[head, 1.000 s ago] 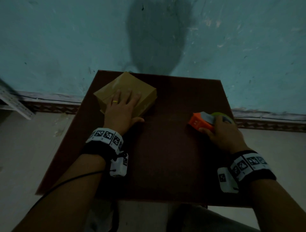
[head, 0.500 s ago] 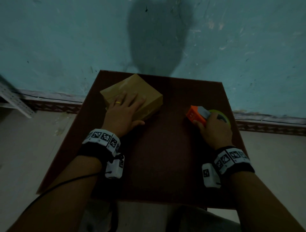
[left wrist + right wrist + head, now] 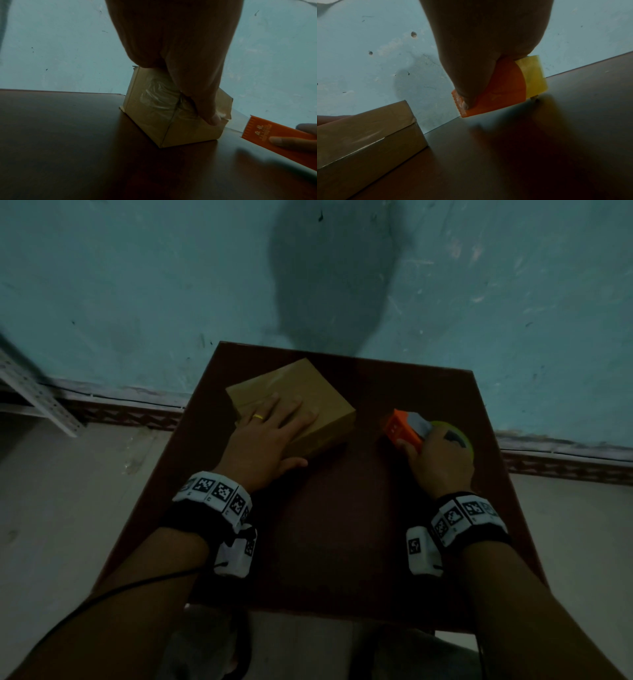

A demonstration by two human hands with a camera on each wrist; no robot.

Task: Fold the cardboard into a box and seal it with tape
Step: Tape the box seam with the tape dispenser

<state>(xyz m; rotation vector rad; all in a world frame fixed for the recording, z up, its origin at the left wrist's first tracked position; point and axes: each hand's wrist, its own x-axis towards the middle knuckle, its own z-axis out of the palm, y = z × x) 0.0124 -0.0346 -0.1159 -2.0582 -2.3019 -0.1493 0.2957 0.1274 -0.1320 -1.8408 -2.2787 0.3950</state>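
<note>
Box [image 3: 301, 402] and tape dispenser [image 3: 404, 429] moved closer.

Bare worktop [image 3: 329, 542] runs open from centre to 6 o'clock. The box [image 3: 322, 402] blocks 11 o'clock, the tape dispenser [image 3: 402, 431] 2 o'clock; a narrow gap lies between them.

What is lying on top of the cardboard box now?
The left hand rests flat on the cardboard box, fingers spread, thumb down its near side. Clear tape shows on the top. The part under the palm is covered.
</note>
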